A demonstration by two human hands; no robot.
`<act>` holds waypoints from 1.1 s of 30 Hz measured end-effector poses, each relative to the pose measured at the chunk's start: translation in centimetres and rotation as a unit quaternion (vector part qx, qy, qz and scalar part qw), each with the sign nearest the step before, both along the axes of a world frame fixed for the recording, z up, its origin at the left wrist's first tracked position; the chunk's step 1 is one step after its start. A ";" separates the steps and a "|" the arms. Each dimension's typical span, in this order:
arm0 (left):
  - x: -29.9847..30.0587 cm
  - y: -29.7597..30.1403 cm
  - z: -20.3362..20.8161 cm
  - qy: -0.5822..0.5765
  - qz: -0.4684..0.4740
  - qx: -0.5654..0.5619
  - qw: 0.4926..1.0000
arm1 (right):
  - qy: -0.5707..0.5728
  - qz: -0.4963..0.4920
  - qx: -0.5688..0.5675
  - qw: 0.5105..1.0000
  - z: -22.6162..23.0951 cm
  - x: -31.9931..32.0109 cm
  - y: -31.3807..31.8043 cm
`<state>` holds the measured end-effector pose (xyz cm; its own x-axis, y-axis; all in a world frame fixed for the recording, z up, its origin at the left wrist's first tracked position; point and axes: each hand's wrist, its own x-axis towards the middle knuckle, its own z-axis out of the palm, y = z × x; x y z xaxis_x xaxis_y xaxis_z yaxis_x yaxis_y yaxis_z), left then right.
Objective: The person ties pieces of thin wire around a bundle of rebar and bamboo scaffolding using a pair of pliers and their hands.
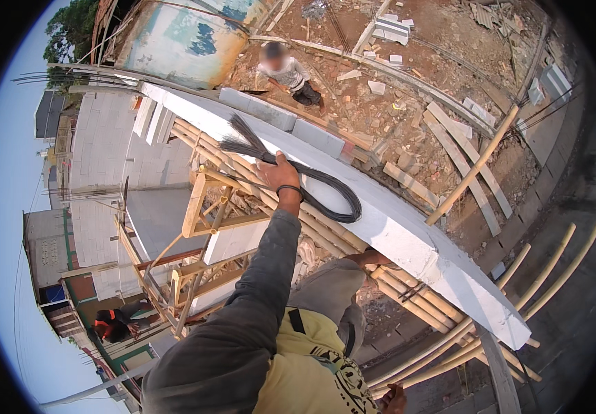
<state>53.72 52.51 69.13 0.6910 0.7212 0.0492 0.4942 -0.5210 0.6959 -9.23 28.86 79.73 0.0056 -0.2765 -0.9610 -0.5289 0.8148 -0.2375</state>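
My left hand (pixel 281 172) reaches out over the top of a white block wall (pixel 381 221). Its fingers are closed around a bundle of thin black binding wire (pixel 336 207). The wire is bent into a long loop on one side, and its loose ends fan out beyond the fingers. The bundle lies along the wall's top. At the lower edge my right hand (pixel 394 399) is only partly in view, low beside my body and near bamboo poles (pixel 443 352). Its fingers look curled, and what they may hold is hidden.
Bamboo poles (pixel 325 238) run along the wall's near side, below my arm. A wooden frame (pixel 205 207) stands to the left. Beyond the wall, a person (pixel 287 72) stands on rubble-strewn ground with planks (pixel 463 165). Another person (pixel 115 324) is at the lower left.
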 end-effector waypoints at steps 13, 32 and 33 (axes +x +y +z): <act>-0.2 0.0 1.9 0.091 0.007 -0.017 0.996 | -0.228 0.638 -0.408 0.612 -8.8 -8.3 -8.8; -1.4 5.8 4.0 0.221 -0.191 -0.048 0.955 | -0.055 0.316 -0.165 0.933 -3.4 3.3 -5.4; -1.7 6.1 4.0 0.212 -0.200 -0.059 0.955 | -0.060 0.312 -0.162 0.934 -3.3 3.8 -5.3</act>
